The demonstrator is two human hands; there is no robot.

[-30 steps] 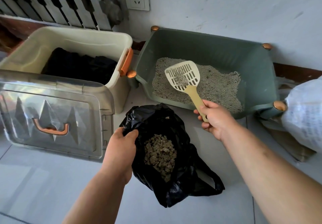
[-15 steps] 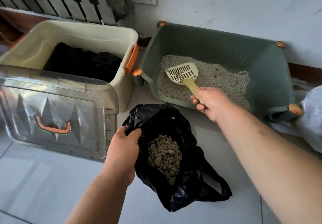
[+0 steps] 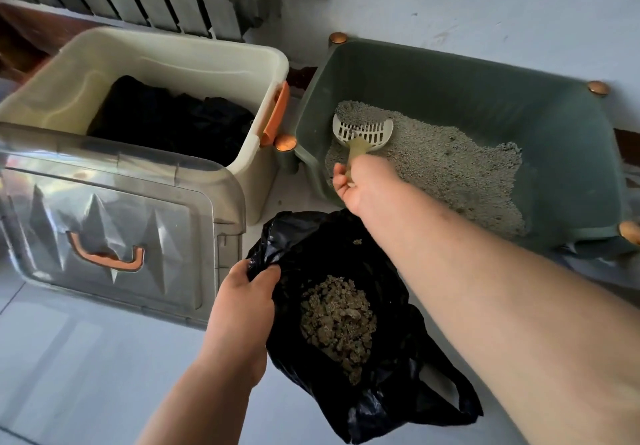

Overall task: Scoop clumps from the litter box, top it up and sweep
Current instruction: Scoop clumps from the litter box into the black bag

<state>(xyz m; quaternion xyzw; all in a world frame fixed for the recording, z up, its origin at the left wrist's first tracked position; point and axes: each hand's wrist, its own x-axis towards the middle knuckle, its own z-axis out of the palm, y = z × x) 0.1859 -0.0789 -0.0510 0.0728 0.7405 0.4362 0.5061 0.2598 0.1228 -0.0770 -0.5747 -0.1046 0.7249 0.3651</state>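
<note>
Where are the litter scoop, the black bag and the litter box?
litter scoop [image 3: 363, 132], head view, on its slotted head
black bag [image 3: 388, 392], head view, on its lower plastic
litter box [image 3: 450, 81], head view, on its back wall

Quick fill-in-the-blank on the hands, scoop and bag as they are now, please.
The right hand holds the scoop by its ____, head in the litter box. The left hand grips the ____ bag at its rim. The clumps lie inside the ____.
Missing: handle; black; bag.
</note>
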